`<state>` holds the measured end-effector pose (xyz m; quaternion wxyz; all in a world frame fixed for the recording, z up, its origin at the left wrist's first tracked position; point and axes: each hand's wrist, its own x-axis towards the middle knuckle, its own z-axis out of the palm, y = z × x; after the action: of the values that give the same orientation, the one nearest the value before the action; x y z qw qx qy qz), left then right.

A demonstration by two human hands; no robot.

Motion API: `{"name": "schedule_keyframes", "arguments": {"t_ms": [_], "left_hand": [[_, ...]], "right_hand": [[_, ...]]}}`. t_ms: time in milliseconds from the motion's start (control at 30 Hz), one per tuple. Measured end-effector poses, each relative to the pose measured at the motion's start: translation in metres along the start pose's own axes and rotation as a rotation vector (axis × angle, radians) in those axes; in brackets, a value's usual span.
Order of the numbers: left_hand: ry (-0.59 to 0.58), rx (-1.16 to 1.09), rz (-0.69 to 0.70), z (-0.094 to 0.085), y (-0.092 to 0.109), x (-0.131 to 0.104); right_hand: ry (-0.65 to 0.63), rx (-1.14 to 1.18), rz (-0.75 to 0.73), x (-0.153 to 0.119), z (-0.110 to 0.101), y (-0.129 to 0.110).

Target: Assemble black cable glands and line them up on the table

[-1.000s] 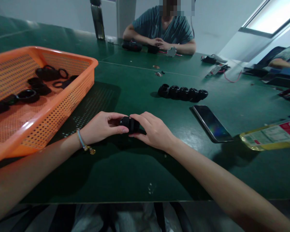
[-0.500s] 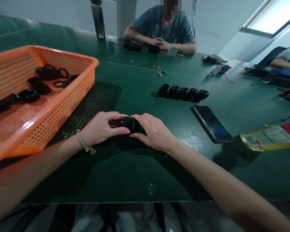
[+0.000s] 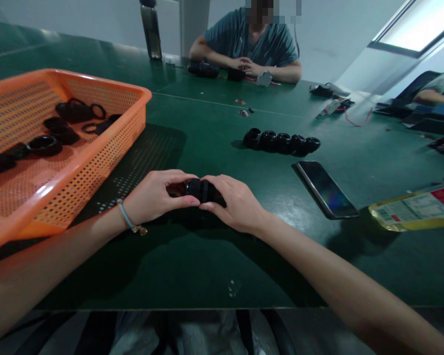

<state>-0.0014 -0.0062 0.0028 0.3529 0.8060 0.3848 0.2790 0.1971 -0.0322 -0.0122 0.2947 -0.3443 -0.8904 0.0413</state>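
Between my two hands, low over the front of the green table (image 3: 163,276), is a black cylindrical fitting (image 3: 195,188) with a ridged ring round its middle. My left hand (image 3: 165,190) grips its left part between thumb and fingers. Around the right part close the fingers and thumb of my right hand (image 3: 235,199), which hide that end. Beyond my hands a row of several similar black round parts (image 3: 283,142) stands on the table.
At left stands an orange perforated basket (image 3: 107,167) holding black rings and round pieces. A phone (image 3: 325,190) and a yellow package (image 3: 403,212) lie at right. Across the table a person (image 3: 251,49) sits with folded hands near a dark bottle (image 3: 151,32) and small devices.
My right hand has shifted very slightly on the black fitting. Both hands keep their hold, and everything else stays in place.
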Motion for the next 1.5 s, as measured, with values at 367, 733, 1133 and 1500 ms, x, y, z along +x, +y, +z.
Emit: {"name": "schedule_keyframes", "arguments": {"t_ms": [367,733,1133,1500], "left_hand": [[-0.149,-0.238,-0.293,0.0001,0.0056,0.0038],[-0.124,-0.287,-0.277,-0.0016,0.0075,0.0048],[-0.076,-0.216,-0.252,-0.0008,0.0057,0.0021],[-0.046,-0.180,-0.204,0.0006,0.0037,0.0008]], "right_hand": [[0.056,-0.009,-0.099,0.0002,-0.0020,0.0063],[0.161,-0.121,-0.208,-0.0015,-0.0004,0.0065],[0.144,-0.077,-0.137,-0.0019,0.0001,0.0029],[0.097,0.047,-0.003,-0.0017,0.0004,-0.0008]]}}
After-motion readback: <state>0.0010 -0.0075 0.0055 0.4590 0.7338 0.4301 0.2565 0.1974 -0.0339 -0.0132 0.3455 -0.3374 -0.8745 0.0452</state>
